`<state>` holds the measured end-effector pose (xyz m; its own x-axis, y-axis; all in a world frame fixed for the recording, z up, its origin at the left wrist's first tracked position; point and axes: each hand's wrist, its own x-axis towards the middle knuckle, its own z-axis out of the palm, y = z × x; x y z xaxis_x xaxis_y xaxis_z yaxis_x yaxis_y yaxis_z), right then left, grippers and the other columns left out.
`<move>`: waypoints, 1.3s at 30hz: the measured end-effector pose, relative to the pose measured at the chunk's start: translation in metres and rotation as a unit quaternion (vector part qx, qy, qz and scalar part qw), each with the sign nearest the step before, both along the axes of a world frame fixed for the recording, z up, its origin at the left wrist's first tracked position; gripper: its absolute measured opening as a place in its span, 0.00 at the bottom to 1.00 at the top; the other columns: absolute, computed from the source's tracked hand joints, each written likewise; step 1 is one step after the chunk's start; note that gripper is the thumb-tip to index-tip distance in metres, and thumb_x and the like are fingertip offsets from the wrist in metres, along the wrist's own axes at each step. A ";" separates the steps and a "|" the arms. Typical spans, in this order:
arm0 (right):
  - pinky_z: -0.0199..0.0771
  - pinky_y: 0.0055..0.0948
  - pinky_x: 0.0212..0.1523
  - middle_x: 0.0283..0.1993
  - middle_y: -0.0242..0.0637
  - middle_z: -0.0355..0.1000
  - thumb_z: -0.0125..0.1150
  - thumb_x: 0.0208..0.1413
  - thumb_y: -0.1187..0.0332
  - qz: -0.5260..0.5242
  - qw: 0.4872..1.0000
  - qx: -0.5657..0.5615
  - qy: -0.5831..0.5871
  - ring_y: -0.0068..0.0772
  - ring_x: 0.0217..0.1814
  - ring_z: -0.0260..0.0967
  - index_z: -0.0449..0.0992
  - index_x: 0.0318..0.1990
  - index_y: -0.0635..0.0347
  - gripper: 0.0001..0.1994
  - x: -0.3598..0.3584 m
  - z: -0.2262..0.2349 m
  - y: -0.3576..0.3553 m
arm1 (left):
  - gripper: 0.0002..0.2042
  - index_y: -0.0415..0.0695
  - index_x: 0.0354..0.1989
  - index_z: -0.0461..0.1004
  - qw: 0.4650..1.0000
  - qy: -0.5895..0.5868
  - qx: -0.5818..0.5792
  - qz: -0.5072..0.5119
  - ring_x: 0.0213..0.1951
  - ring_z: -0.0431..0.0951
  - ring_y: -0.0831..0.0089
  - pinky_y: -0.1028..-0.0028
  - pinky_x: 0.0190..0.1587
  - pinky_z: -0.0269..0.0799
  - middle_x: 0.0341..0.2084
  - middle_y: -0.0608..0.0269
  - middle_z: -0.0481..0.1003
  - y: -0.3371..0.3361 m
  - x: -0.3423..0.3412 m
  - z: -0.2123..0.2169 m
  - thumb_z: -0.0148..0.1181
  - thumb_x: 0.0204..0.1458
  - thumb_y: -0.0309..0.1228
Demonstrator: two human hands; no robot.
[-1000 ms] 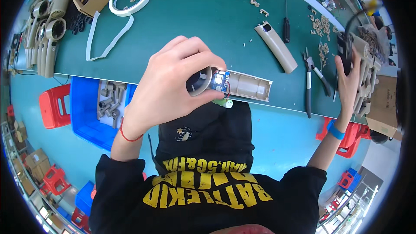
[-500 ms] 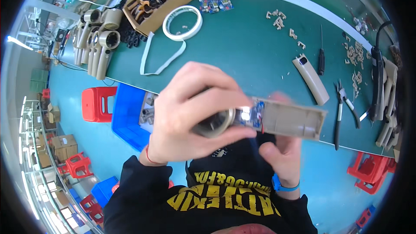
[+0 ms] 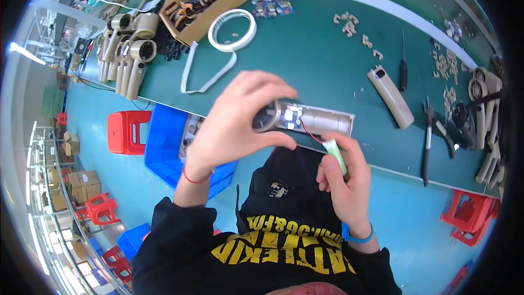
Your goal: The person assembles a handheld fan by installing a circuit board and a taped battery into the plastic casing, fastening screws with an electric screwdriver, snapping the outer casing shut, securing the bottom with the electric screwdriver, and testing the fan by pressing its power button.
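Observation:
A beige handheld-fan-like housing lies at the table's front edge, round head to the left and its handle's hollow side facing up. A small circuit board sits in the handle next to the head. My left hand arches over the round head, thumb and fingers spread apart; its palm hides part of the head. Between the thumb and fingers of my right hand is a pale green cylindrical battery. A red wire runs from it to the board.
A handle cover, screwdriver and pliers lie to the right, near a black tool. Tape roll, parts carton and several housings are at left. A blue bin stands below the table edge.
The housing has moved left and down onto the table edge. My left fingers have spread from their grip, and my right hand now holds the battery beside the handle. The black tool has shifted.

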<state>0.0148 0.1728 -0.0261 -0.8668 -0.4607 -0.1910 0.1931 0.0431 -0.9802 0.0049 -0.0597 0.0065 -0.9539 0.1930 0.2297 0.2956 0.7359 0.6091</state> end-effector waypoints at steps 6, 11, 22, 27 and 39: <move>0.70 0.19 0.36 0.41 0.39 0.72 0.49 0.66 0.71 0.144 0.959 -0.210 -0.126 0.21 0.38 0.69 0.55 0.72 0.56 0.27 -0.016 -0.003 0.015 | 0.14 0.43 0.48 0.77 0.973 0.110 -0.136 0.150 0.51 0.73 0.54 0.63 0.55 0.68 0.47 0.55 0.75 -0.065 -0.018 -0.002 0.61 0.52 0.22; 0.74 0.28 0.48 0.54 0.51 0.71 0.53 0.63 0.75 0.185 0.908 -0.333 -0.173 0.33 0.49 0.73 0.48 0.74 0.57 0.33 -0.019 -0.006 0.008 | 0.18 0.45 0.47 0.77 0.952 0.088 -0.268 0.117 0.51 0.70 0.54 0.61 0.55 0.67 0.45 0.57 0.74 -0.092 -0.034 -0.014 0.66 0.44 0.21; 0.76 0.22 0.37 0.34 0.34 0.76 0.77 0.37 0.80 0.146 0.983 -0.095 0.051 0.26 0.38 0.78 0.64 0.63 0.64 0.41 -0.015 -0.003 0.007 | 0.11 0.38 0.40 0.71 0.921 0.253 -0.239 0.176 0.47 0.77 0.47 0.54 0.58 0.68 0.35 0.54 0.79 -0.069 0.006 0.021 0.65 0.50 0.21; 0.77 0.19 0.39 0.46 0.45 0.79 0.70 0.48 0.82 0.126 0.976 -0.176 -0.030 0.28 0.43 0.79 0.58 0.68 0.58 0.39 -0.012 0.002 -0.007 | 0.19 0.41 0.39 0.72 0.957 0.205 -0.118 0.168 0.34 0.77 0.56 0.61 0.41 0.72 0.33 0.56 0.77 -0.043 0.069 0.020 0.75 0.39 0.23; 0.68 0.14 0.32 0.30 0.28 0.74 0.71 0.51 0.78 0.164 0.970 -0.154 -0.090 0.13 0.32 0.73 0.59 0.65 0.58 0.35 -0.008 -0.002 -0.026 | 0.20 0.40 0.43 0.70 0.994 0.075 -0.058 0.054 0.37 0.75 0.57 0.61 0.40 0.68 0.34 0.59 0.74 0.022 0.092 -0.011 0.69 0.40 0.19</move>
<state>0.0072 0.1463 -0.0276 -0.6288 -0.7658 -0.1350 0.3873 -0.1579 -0.9083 0.0970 -0.0376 -0.0043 -0.9275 0.1247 0.3525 0.2916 0.8313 0.4732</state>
